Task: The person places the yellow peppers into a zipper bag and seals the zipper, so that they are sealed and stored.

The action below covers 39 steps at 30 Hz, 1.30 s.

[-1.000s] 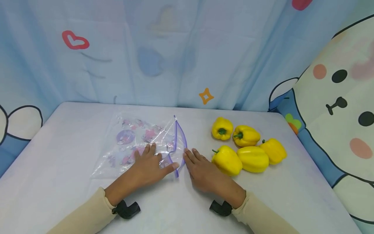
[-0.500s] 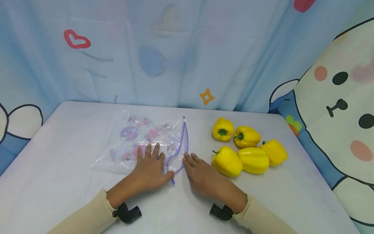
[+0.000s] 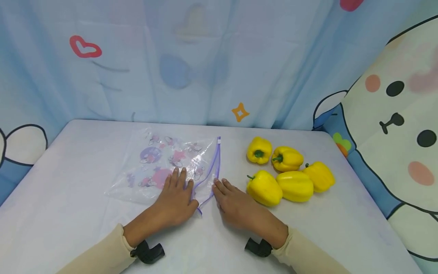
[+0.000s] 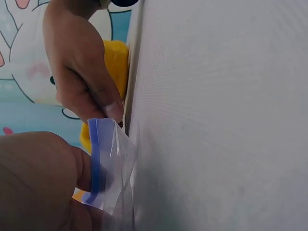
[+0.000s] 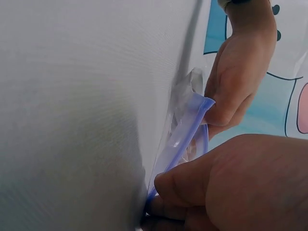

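Observation:
A clear zip bag (image 3: 150, 182) with pink and purple prints lies flat on the table, its purple-edged mouth (image 3: 218, 152) facing right and partly spread. My left hand (image 3: 176, 205) rests on the bag with fingers extended, its thumb by the near corner of the mouth. In the left wrist view, a purple strip (image 4: 95, 154) stands up against that thumb. My right hand (image 3: 237, 205) touches the mouth's right edge with its fingertips, fingers fairly straight. The right wrist view shows its thumb (image 5: 180, 183) beside the purple edge (image 5: 190, 132); the fingertips are partly hidden.
Several yellow bell peppers (image 3: 295, 186) sit grouped right of the bag, the nearest one (image 3: 265, 188) close to my right hand. A white cloth covers the table (image 3: 78, 163). Behind it hangs a blue printed curtain (image 3: 191, 102).
The far end of the purple strips has shifted right, and the bag's mouth has changed shape. My left hand has moved slightly, its thumb drawing left. My right hand stays nearly in place.

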{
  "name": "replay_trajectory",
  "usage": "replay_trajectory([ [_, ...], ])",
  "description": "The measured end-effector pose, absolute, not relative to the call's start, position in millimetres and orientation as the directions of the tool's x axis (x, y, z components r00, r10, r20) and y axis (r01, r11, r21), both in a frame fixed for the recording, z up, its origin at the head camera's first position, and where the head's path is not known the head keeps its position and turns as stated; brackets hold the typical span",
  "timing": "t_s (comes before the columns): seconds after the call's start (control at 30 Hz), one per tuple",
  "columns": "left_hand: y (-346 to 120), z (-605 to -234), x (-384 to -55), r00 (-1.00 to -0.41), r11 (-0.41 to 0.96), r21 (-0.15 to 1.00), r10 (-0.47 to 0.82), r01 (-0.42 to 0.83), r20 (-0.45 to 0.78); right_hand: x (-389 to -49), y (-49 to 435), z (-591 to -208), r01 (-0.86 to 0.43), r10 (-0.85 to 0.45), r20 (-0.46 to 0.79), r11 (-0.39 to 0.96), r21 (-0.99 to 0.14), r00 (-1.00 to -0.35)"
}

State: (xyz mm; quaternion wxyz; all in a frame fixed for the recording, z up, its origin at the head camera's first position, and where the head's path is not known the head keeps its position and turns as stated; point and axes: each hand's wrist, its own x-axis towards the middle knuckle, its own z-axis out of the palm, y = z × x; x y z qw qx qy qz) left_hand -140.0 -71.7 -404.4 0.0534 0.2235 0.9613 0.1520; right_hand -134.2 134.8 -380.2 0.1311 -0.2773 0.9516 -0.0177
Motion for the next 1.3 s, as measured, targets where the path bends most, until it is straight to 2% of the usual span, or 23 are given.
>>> replay_trajectory([
  [0.27, -76.1, -399.1, -143.1, -0.875, 0.825, 0.299, 0.476, 0.48, 0.094, -135.9, 135.7, -379.6, -0.507, -0.532, -0.267, 0.847, -0.16, -0.804],
  [0.47, -73.2, -395.1, -139.7, -0.875, 0.834, 0.265, 0.46, 0.485, 0.153, -136.0, 135.5, -381.3, -0.53, -0.55, -0.249, 0.835, -0.15, -0.797],
  [0.83, -67.7, -390.3, -133.2, -0.855, 0.841, 0.203, 0.447, 0.502, 0.262, -136.8, 138.1, -380.3, -0.552, -0.586, -0.257, 0.811, -0.196, -0.769],
  [1.1, -69.1, -397.4, -136.0, -0.849, 0.822, 0.247, 0.443, 0.512, 0.288, -137.1, 138.1, -379.7, -0.554, -0.586, -0.268, 0.81, -0.191, -0.764],
  [1.3, -72.2, -394.3, -138.4, -0.861, 0.797, 0.352, 0.383, 0.491, 0.334, -137.9, 139.6, -380.2, -0.554, -0.59, -0.269, 0.807, -0.203, -0.761],
])
